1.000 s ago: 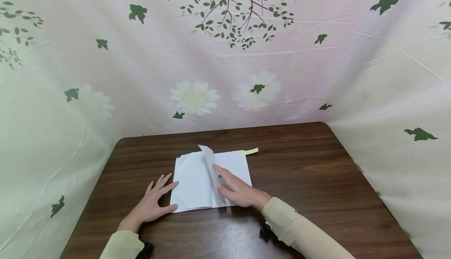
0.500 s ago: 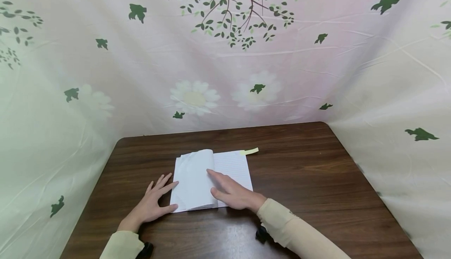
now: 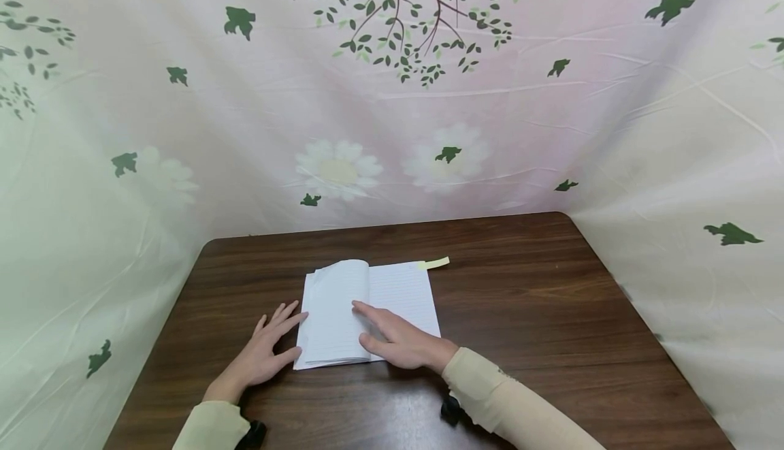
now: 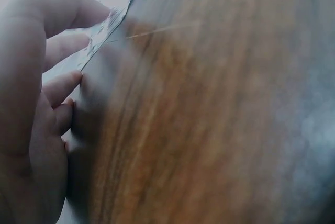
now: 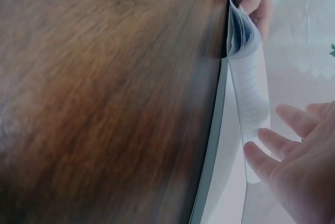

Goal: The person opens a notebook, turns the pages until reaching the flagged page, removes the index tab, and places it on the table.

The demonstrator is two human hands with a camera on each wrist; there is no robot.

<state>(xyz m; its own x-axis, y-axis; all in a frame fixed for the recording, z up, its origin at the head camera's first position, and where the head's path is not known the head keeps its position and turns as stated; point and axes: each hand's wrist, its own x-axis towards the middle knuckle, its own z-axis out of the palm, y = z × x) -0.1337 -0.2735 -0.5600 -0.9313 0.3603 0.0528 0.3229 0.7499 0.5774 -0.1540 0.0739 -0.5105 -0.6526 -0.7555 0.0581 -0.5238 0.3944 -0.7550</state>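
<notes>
An open lined notebook (image 3: 333, 310) lies on the brown wooden table, its left pages bowed up near the fold. A pale yellow sticky tab (image 3: 437, 263) juts from the top right corner of its right page. My left hand (image 3: 260, 355) rests at the left edge, fingers spread, with index finger and thumb tips right at the paper. My right hand (image 3: 401, 342) lies across the fold with straight fingers, its fingertips on the left page; it covers the lower part of the right page. In the right wrist view, the loose page edges (image 5: 241, 33) fan out at the far side.
The wooden table (image 3: 539, 314) extends around the notebook on all sides. Behind and beside it hangs a pale cloth (image 3: 380, 109) printed with leaves, birds and daisies. A dark wrist device (image 3: 451, 410) sits under the right sleeve, another (image 3: 252, 434) by the left.
A raised page has gone over to the left and now lies on the left stack. My right hand has moved slightly left and toward me; the left fingertips have drawn back a little.
</notes>
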